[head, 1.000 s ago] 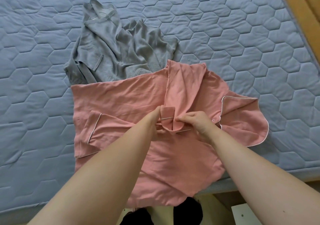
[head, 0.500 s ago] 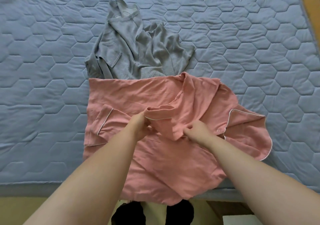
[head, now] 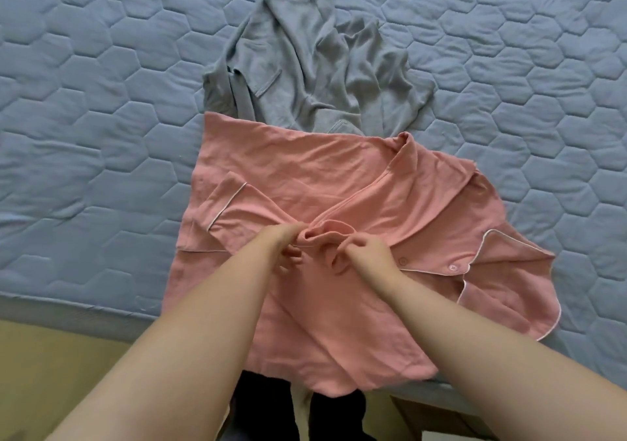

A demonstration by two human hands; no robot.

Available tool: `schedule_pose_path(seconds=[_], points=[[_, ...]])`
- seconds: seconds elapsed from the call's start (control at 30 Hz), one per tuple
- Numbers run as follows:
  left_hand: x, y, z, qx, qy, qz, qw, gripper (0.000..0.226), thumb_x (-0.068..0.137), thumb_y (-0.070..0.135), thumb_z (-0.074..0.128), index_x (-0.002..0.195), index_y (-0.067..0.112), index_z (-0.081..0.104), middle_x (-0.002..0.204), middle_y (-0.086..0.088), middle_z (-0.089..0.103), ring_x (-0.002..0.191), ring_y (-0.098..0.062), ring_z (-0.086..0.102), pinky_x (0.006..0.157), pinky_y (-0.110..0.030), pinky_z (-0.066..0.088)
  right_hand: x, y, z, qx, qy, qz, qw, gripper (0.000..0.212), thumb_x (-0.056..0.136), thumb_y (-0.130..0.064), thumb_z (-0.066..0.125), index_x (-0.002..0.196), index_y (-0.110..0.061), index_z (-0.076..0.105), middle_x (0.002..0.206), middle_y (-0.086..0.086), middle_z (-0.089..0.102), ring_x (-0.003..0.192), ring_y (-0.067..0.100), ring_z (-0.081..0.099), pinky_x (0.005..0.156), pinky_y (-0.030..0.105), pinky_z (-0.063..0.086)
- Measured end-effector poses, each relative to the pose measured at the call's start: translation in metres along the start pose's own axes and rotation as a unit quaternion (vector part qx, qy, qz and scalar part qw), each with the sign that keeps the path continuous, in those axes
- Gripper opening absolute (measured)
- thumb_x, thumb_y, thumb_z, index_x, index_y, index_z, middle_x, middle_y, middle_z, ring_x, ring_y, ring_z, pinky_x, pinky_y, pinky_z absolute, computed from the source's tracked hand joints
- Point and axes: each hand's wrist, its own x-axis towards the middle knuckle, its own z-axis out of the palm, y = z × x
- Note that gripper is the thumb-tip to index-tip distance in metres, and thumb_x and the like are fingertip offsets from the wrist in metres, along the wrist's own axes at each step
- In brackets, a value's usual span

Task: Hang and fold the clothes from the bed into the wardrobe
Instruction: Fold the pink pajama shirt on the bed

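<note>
Underneath: bed [head: 101,101], blue hexagon quilting.
Centre: pink shirt [head: 322,176], soft, white piping.
Grip: left hand [head: 287,248] and right hand [head: 368,258] pinch its bunched fold.

Soft, even, fairly bright light fills the view; its source cannot be told. Shadows are faint, gathering only in the folds of the pink shirt [head: 305,176] and grey garment [head: 305,67]. The wide lens bows the quilted bed cover [head: 84,101] towards the edges. Detail is slightly soft, most around the left hand [head: 286,242] and right hand [head: 368,254].
</note>
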Motion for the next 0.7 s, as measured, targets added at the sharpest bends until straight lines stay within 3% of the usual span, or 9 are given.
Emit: schedule_pose_path(seconds=[0.03,0.1,0.23,0.3,0.4,0.47,0.57,0.63,0.7], points=[[0.0,0.0,-0.001,0.044,-0.036,-0.005,0.998,0.016,0.087,0.03,0.061,0.091,0.014,0.06,0.081,-0.005,0.059,0.046,-0.011,0.057,0.061,-0.027,0.046,0.008,-0.001,-0.005,0.015,0.051,0.012,0.998,0.027,0.08,0.007,0.047,0.092,-0.005,0.068,0.086,0.01,0.065,0.082,0.019,0.058,0.065,0.013,0.045],[0.005,-0.002,-0.005,0.089,-0.073,0.018,0.993,0.001,0.088,0.009,0.06,0.088,0.01,0.061,0.079,-0.006,0.057,0.051,-0.012,0.058,0.066,-0.035,0.054,0.017,-0.001,-0.009,0.058,0.016,0.066,0.996,0.048,0.078,0.012,0.043,0.118,-0.008,0.059,0.11,0.012,0.061,0.102,0.022,0.057,0.079,0.021,0.045],[0.007,-0.01,-0.016,0.13,-0.022,0.067,0.989,0.009,0.084,0.011,0.064,0.094,0.01,0.064,0.079,-0.007,0.054,0.062,-0.019,0.053,0.062,-0.028,0.048,-0.001,-0.006,-0.004,0.054,-0.23,0.115,0.965,0.055,0.064,0.017,0.034,0.096,-0.011,0.068,0.098,0.007,0.069,0.099,0.019,0.062,0.089,0.025,0.047],[0.009,-0.015,-0.021,0.184,-0.022,0.086,0.979,0.014,0.081,0.018,0.069,0.092,0.012,0.065,0.075,-0.005,0.053,0.065,-0.02,0.051,0.064,-0.027,0.045,-0.009,-0.018,-0.003,0.038,-0.29,0.131,0.947,0.049,0.067,0.017,0.035,0.093,-0.007,0.069,0.095,0.012,0.069,0.092,0.018,0.066,0.089,0.025,0.048],[0.012,-0.02,-0.028,0.259,-0.025,0.132,0.957,0.014,0.073,0.015,0.076,0.075,0.015,0.062,0.064,-0.001,0.053,0.054,-0.014,0.049,0.048,-0.018,0.04,0.002,-0.028,-0.005,-0.109,-0.142,0.059,0.982,0.034,0.076,0.013,0.041,0.088,-0.007,0.067,0.088,0.016,0.068,0.083,0.025,0.066,0.081,0.034,0.052],[0.01,-0.018,-0.031,0.284,-0.015,0.178,0.942,0.015,0.071,0.011,0.071,0.062,0.016,0.06,0.057,0.002,0.051,0.052,-0.012,0.046,0.045,-0.019,0.037,0.012,-0.035,-0.003,-0.303,-0.012,-0.065,0.951,0.04,0.073,0.007,0.046,0.104,-0.01,0.064,0.108,0.011,0.063,0.107,0.029,0.057,0.092,0.034,0.044],[0.005,-0.01,-0.043,0.242,-0.022,0.233,0.942,0.015,0.068,0.015,0.068,0.059,0.016,0.056,0.058,0.004,0.047,0.06,-0.015,0.045,0.053,-0.025,0.036,0.021,-0.047,0.009,-0.468,-0.066,-0.104,0.875,0.066,0.074,-0.003,0.053,0.137,-0.022,0.047,0.147,0.002,0.036,0.136,0.025,0.027,0.112,0.034,0.024],[0.001,-0.003,-0.058,0.201,-0.023,0.249,0.947,0.016,0.073,0.011,0.066,0.064,0.017,0.055,0.063,0.005,0.048,0.064,-0.014,0.046,0.055,-0.025,0.038,0.032,-0.058,0.019,-0.529,-0.095,-0.118,0.835,0.056,0.078,-0.016,0.057,0.134,-0.02,0.05,0.151,0.002,0.031,0.141,0.025,0.021,0.116,0.038,0.017],[-0.002,0.003,-0.077,0.155,-0.032,0.263,0.952,0.013,0.072,0.01,0.069,0.072,0.019,0.06,0.068,0.004,0.053,0.068,-0.014,0.051,0.057,-0.024,0.042,0.044,-0.076,0.026,-0.527,-0.092,-0.133,0.834,0.04,0.077,-0.026,0.062,0.116,-0.015,0.06,0.135,0.007,0.05,0.131,0.027,0.037,0.109,0.038,0.029]])
